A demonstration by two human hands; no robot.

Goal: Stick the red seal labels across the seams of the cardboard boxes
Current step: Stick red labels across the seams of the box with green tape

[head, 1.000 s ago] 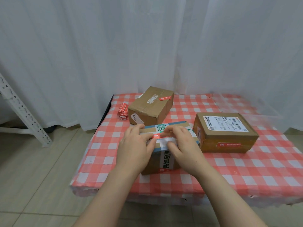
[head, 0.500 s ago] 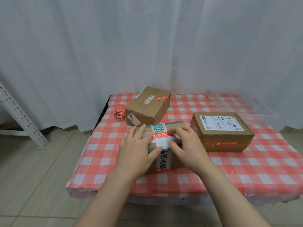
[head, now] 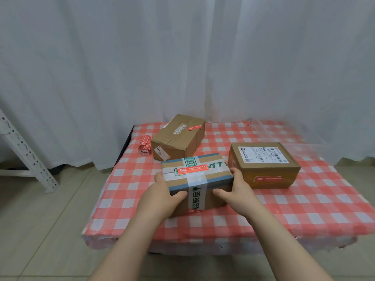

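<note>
The taped cardboard box (head: 197, 183) is positioned at the near middle of the bench (head: 304, 211), which is covered by a red-and-white checked cloth. The box is gripped at both ends: the left hand (head: 162, 196) is wrapped around the left end and the right hand (head: 236, 191) around the right end, with the fingers (head: 235, 172) curled against the cardboard and the thumbs laid on the front face. A red seal label (head: 192, 169) is stuck flat on the top face, across the white tape. A second box (head: 263, 165), bearing a shipping label and a red seal on its front, is located just beside the right hand. A third box (head: 178, 136) stands farther back, with a roll of red labels (head: 145, 147) beside it.
</note>
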